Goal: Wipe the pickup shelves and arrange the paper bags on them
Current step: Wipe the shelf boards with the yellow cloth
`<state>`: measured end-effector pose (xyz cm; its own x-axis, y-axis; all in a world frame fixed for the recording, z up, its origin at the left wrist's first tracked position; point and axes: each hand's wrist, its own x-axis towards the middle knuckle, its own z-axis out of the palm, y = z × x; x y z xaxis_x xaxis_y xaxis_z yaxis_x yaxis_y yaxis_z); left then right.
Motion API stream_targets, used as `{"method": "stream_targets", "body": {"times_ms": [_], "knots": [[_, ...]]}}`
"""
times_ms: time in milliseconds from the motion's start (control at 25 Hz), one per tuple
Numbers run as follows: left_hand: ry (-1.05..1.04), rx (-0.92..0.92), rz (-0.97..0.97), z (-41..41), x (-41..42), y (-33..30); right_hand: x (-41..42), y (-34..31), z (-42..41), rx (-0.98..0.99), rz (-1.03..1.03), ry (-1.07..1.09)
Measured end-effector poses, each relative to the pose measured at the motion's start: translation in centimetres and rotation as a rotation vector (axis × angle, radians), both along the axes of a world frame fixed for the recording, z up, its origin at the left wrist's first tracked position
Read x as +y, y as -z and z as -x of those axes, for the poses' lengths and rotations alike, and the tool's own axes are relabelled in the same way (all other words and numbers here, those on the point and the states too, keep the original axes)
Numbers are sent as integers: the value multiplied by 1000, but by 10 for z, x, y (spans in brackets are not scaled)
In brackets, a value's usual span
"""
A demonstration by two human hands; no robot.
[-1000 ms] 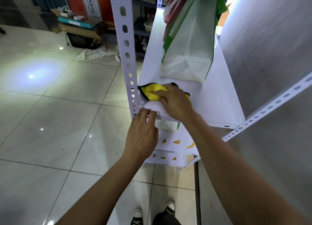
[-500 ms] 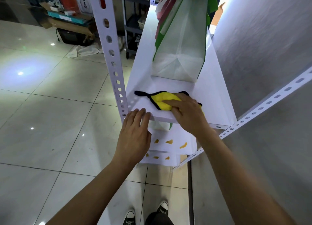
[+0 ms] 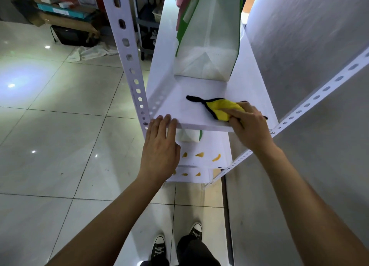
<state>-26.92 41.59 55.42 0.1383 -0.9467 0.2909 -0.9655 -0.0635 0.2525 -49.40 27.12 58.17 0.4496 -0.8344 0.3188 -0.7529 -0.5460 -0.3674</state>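
Note:
A white shelf (image 3: 179,108) of the metal rack runs away from me. On its near right corner my right hand (image 3: 249,126) presses a yellow cloth with black trim (image 3: 219,109) flat against the board. My left hand (image 3: 160,146) rests with straight fingers on the shelf's front left edge, beside the perforated upright (image 3: 129,58). A white and green paper bag (image 3: 207,36) lies further back on the same shelf, with a red bag (image 3: 180,12) behind it. Lower shelves hold white bags with orange marks (image 3: 199,156).
A grey wall (image 3: 309,46) stands close on the right, crossed by a slanted perforated rail (image 3: 311,102). Tiled floor (image 3: 60,126) lies to the left. Boxes, a black case and a crumpled white cloth (image 3: 89,52) sit at the far left. My shoes (image 3: 159,247) are below.
My right hand has dragged the yellow cloth from the shelf's left front towards its right front corner. My left hand has stayed on the front edge.

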Motion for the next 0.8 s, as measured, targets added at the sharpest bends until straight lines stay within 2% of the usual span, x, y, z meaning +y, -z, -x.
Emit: {"method": "stream_targets", "body": {"times_ms": [200,320,520,640,800], "knots": [[13,18,5,-1,7,19,-32,-2,-10,47,-31,241],[11,21,16,5,14,33,3,6,-10,5,42,253],[73,133,27,16,27,68,62,24,5,-181,14,202],[81,190,-27,25,37,99,94,66,19,-235,-50,143],[40,194,-148,33,50,144,110,147,28,-240,-239,174]]}}
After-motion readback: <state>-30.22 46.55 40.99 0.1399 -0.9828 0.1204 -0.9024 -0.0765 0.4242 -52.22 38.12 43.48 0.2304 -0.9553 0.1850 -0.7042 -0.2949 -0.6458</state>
